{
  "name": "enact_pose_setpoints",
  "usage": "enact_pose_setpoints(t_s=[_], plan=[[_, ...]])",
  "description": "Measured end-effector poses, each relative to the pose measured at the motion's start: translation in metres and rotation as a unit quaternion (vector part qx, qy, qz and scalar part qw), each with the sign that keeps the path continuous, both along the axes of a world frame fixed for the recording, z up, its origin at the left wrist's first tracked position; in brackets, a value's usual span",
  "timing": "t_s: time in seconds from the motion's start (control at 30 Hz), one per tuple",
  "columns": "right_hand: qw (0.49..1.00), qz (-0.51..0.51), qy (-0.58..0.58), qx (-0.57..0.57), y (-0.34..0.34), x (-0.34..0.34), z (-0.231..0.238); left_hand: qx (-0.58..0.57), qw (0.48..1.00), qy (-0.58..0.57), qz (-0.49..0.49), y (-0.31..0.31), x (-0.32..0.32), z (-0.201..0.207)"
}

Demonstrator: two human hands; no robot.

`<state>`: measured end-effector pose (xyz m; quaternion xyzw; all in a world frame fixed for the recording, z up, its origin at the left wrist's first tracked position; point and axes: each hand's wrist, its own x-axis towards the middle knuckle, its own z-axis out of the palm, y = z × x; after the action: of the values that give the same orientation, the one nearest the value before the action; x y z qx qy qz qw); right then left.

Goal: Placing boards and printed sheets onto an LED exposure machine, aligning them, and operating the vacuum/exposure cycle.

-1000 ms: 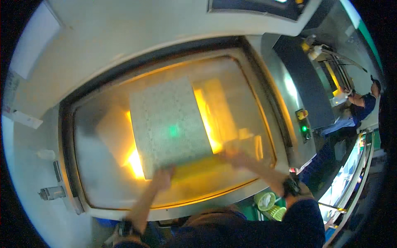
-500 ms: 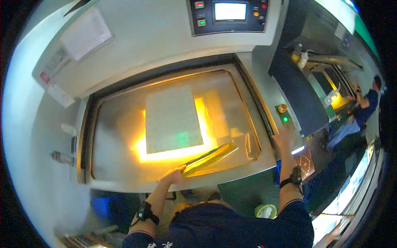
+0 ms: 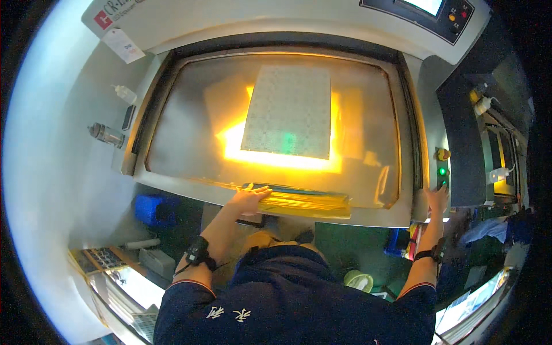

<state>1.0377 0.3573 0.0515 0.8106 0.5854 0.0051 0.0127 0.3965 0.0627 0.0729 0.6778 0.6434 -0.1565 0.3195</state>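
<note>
The pale machine [image 3: 287,26] filled the far side, with a lit screen [image 3: 425,6] at its upper right. Below it spread the surface [image 3: 192,123], a wide metallic bed inside a dark frame, glowing yellow-white around the panel. The panel [image 3: 290,109], grey and flat, lay toward the back of the surface, a little right of its middle, with a small green spot of light near its front edge. The film [image 3: 310,204], shiny, yellow and gathered into a long strip, lay along the front edge of the surface, nearest the person and apart from the panel.

On the floor stood a blue bin [image 3: 155,210] at the left and a green basket [image 3: 359,281] at the right. Beyond the surface's right edge was a narrow control strip [image 3: 443,169].

The left hand [image 3: 250,200] was closed over the film's left end, fingers reaching across its top. The right hand [image 3: 437,199] was at the strip's near end, seemingly holding nothing; its finger spread and any contact could not be told. Smallest were the strip's yellow-and-red knob [image 3: 443,154] and green light [image 3: 442,171].
</note>
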Motion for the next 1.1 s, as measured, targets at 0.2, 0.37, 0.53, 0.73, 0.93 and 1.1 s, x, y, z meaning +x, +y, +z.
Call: enact_pose_setpoints(t_s=[0.2, 0.37, 0.53, 0.73, 0.93, 1.1], plan=[[0.976, 0.162, -0.066, 0.128, -0.103, -0.052, -0.032, -0.048, 0.998, 0.024, -0.045, 0.006, -0.110, -0.001], [0.986, 0.040, 0.078, -0.141, -0.271, -0.119, -0.087, 0.091, 0.996, 0.014, -0.011, 0.110, -0.206, -0.050], [0.900, -0.032, 0.312, -0.303, -0.422, -0.198, -0.095, 0.132, 0.976, 0.052, 0.164, 0.324, -0.164, -0.067], [0.867, -0.100, 0.386, -0.300, -0.450, -0.232, -0.054, 0.151, 0.960, 0.077, 0.223, 0.469, -0.081, -0.070], [0.859, -0.122, 0.460, -0.188, -0.462, -0.204, -0.063, 0.147, 0.988, -0.002, 0.055, 0.400, -0.041, -0.062], [0.840, -0.097, 0.474, -0.247, -0.475, -0.141, -0.134, 0.035, 0.997, -0.037, -0.059, 0.204, -0.051, -0.104]])
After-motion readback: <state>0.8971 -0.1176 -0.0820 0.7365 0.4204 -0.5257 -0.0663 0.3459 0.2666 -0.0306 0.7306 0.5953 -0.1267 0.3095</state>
